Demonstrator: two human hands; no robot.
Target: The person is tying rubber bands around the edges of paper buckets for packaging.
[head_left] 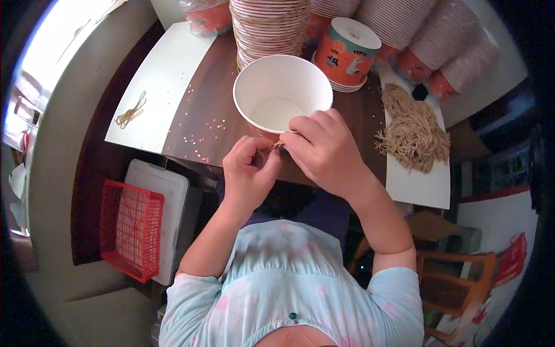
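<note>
An open paper bucket [283,87], white inside with orange showing below its near rim, stands at the table's front. Against its near side my left hand [250,170] is closed, thumb and index finger pinching a thin tan cord [276,146]. My right hand [324,147] bends over the bucket's near right rim, fingertips pinched on the same cord close to the left fingertips. How the cord joins the bucket is hidden by my fingers. To the right lies a heap of similar tan cords [413,130].
Behind the bucket rises a tall stack of nested buckets [269,29], beside an upturned orange bucket [347,55]. More wrapped stacks [399,23] line the back right. A few cords [132,111] lie on the left white board [156,75]. Below left hangs a red plastic basket [151,231].
</note>
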